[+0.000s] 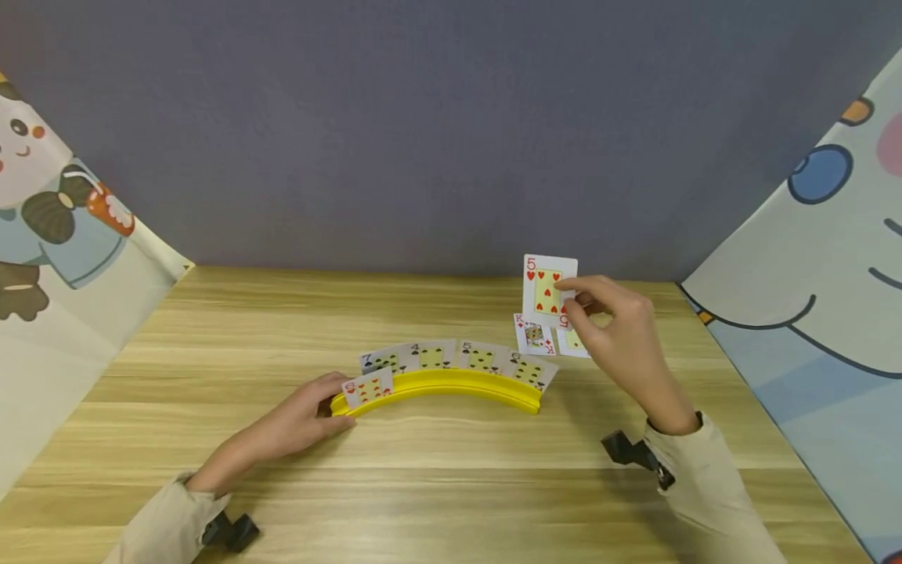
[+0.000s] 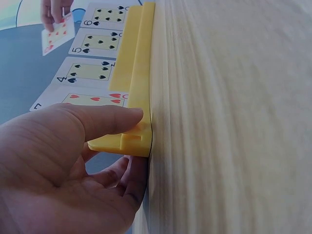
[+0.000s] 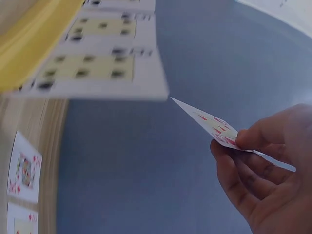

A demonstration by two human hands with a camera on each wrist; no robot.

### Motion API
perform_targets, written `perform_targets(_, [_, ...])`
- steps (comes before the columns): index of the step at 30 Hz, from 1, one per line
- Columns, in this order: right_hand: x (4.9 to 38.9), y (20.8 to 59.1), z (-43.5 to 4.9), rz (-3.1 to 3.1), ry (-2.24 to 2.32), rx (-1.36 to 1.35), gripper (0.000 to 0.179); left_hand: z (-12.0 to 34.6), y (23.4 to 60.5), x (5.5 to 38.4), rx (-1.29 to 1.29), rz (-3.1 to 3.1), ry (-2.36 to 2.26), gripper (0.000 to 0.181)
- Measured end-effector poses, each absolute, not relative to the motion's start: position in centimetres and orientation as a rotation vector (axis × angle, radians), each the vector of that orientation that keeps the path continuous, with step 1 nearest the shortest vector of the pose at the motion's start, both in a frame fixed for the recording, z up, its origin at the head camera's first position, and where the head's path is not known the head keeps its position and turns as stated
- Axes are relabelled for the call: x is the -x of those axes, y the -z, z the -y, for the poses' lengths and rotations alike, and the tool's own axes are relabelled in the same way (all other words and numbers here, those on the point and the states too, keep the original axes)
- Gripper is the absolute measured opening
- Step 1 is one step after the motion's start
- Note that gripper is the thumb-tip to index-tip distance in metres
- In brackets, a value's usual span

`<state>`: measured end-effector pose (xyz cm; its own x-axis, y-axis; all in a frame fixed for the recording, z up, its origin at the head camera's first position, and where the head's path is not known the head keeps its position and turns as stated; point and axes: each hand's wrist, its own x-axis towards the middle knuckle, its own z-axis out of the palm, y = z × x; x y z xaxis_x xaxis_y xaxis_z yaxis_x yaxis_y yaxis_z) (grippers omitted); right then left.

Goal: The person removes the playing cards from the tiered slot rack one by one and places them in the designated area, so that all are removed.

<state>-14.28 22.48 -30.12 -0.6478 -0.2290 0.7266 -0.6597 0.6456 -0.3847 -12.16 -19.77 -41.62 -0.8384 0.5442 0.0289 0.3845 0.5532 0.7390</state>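
Starting at the lower left of the head view, the left hand (image 1: 303, 415) grips the left end of the yellow card holder (image 1: 451, 384); the left wrist view shows the thumb pressed on the near face, with the fingers curled around the other side. At that end, the six of hearts (image 1: 369, 388) stands in front of a partly covered black seven (image 1: 386, 362). Moving right along the arc, through the centre of the frame, come the four of spades (image 1: 432, 356), the five of spades (image 1: 481, 359) and the six of spades (image 1: 530, 370), the last leaning at the holder's right end. Right of centre, the king of diamonds (image 1: 533, 337) lies face up on the wooden table (image 1: 423, 493), beyond the holder. Just above it in the frame, the five of hearts (image 1: 544, 294) is held up, well apart from the holder, its right side pinched between the thumb and forefinger of the right hand (image 1: 623, 337). Beneath that hand another card (image 1: 572, 343) shows only in part, its value hidden. Judging by where things lie, five cards are in place, the five of hearts is not yet seated, and two cards on the table remain outside the holder.
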Motion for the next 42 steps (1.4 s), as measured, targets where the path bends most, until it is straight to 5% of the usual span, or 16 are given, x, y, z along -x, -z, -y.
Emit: perform_targets(42, [19.9,36.0,-33.8,2.628,-0.782,-0.295,0.015,19.7,41.8,12.3,-0.760,-2.583,-1.158,0.045])
